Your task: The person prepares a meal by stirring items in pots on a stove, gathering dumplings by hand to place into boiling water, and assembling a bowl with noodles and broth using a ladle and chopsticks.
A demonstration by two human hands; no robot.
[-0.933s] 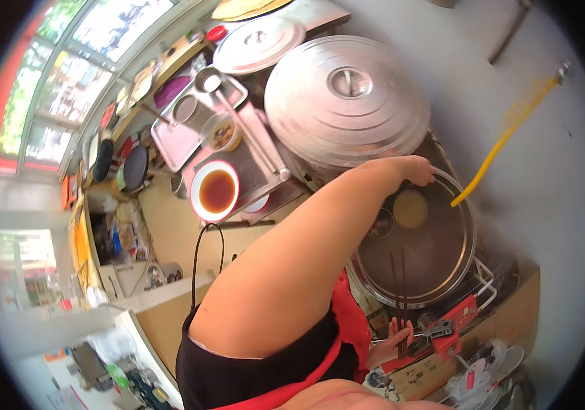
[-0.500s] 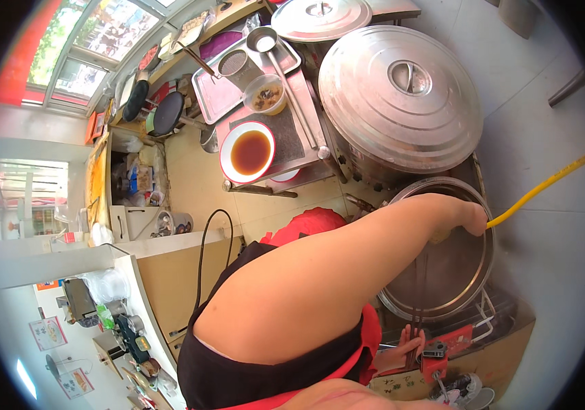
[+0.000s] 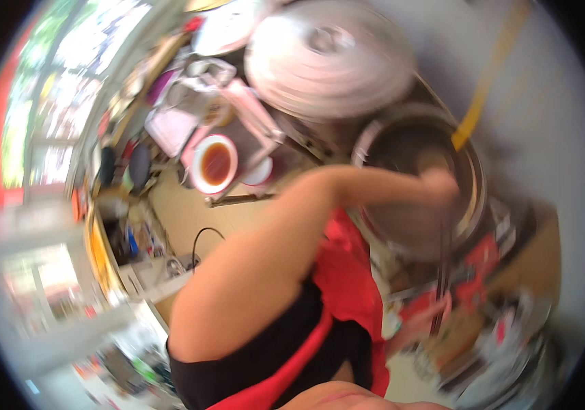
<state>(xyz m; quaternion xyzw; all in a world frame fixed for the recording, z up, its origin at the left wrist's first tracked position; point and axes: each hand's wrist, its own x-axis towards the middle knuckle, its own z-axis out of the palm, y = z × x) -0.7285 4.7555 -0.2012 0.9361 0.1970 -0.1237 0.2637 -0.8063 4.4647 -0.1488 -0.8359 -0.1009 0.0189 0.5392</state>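
My left arm stretches across the view, and my left hand (image 3: 439, 186) is over a large round metal pot (image 3: 391, 239) of dark liquid. Its fingers are smeared by motion, so what they hold, if anything, does not show. Something pale tan (image 3: 432, 161) appears beside that hand, too blurred to name. Below the pot in the picture, my right hand (image 3: 436, 313) is closed around a pair of long dark chopsticks (image 3: 444, 263), which reach up toward the pot. A yellow hose (image 3: 478, 109) comes down to the pot's rim near my left hand.
A big metal lid (image 3: 367, 72) lies beside the open pot. On a metal side table stands a red-rimmed white bowl (image 3: 216, 164) of brown liquid, near a metal tray (image 3: 169, 130). A red metal fitting (image 3: 480, 260) and plastic bags (image 3: 511, 335) are near my right hand.
The whole view has shifted and blurred, with pot, lid and bowl now higher and further left. My left hand is still over the pot; my right hand still holds the chopsticks.
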